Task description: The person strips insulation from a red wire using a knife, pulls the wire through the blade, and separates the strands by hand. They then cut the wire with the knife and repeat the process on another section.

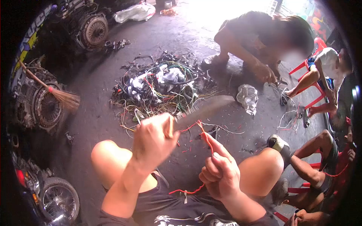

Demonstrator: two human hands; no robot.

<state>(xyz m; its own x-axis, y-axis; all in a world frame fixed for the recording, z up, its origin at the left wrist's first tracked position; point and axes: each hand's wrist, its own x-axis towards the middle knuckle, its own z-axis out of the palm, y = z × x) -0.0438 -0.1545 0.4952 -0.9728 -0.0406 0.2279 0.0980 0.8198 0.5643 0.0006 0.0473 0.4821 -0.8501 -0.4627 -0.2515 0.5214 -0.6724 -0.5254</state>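
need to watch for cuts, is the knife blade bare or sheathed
Bare: the knife blade juts from the left hand, its metal and notched edge exposed, with no sheath over it.

broom (67, 98) and motorcycle wheel (59, 202) at left, red chairs (320, 44) at right

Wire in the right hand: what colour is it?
The wire is red, clearest in the head view.

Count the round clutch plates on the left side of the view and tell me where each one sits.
2: the upper clutch plate near the top left, and the lower clutch plate, partly behind the broom. Dark edges may hide more.
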